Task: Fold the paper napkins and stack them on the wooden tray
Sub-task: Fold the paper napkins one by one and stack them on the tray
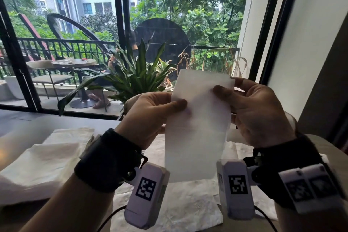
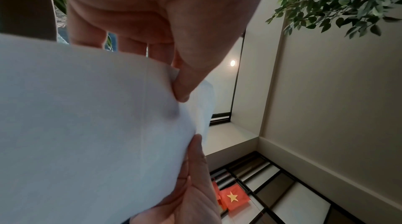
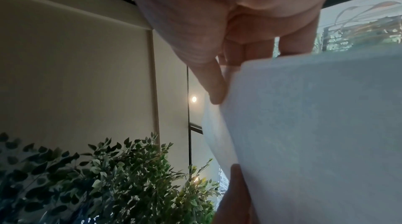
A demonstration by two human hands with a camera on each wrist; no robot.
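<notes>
A white paper napkin (image 1: 197,133) hangs upright in the air above the table, held by both hands near its top. My left hand (image 1: 160,111) pinches its left edge between thumb and fingers. My right hand (image 1: 244,107) pinches the right edge the same way. In the left wrist view the napkin (image 2: 87,124) fills the left side, with the left hand (image 2: 180,86) gripping its edge. In the right wrist view the napkin (image 3: 315,133) covers the right side, and the right hand (image 3: 217,81) holds its edge. No wooden tray shows in any view.
Other white napkins lie on the table: a pile at the left (image 1: 43,164) and flat ones below the hands (image 1: 178,209). A potted plant (image 1: 131,75) stands behind the table by the window. A wall (image 1: 310,52) is at the right.
</notes>
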